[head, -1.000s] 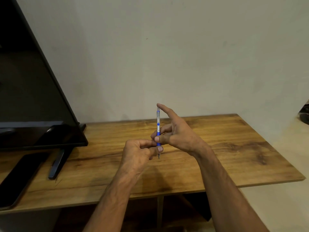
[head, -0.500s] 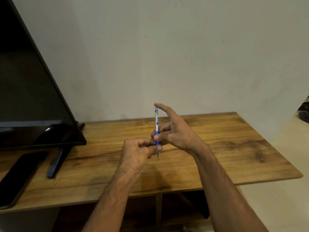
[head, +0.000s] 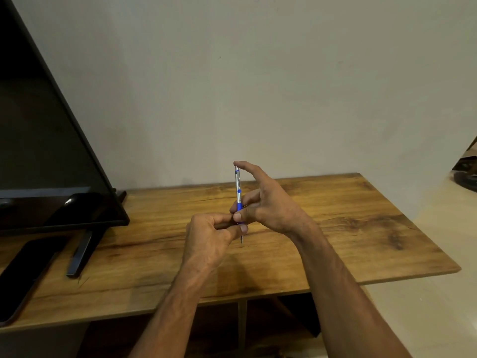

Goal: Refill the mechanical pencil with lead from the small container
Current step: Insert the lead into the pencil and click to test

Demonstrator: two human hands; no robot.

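A silver mechanical pencil (head: 238, 187) with a blue grip stands upright above the wooden table (head: 335, 228), tip down. My right hand (head: 265, 202) holds it: thumb and middle finger pinch the blue grip, and the index fingertip rests on the top button. My left hand (head: 209, 236) is curled just left of the tip, its thumb and forefinger touching the pencil's lower end. Whether the left hand holds something small is hidden. No lead container is visible.
A black monitor (head: 46, 151) on a stand (head: 80, 254) fills the left side. A dark phone (head: 23, 277) lies flat at the table's front left. A pale wall rises behind the table. Dark objects sit at the far right edge (head: 467, 174).
Both hands and the pencil stay in nearly the same pose. The view has drifted slightly; the right index finger remains on the pencil's top.
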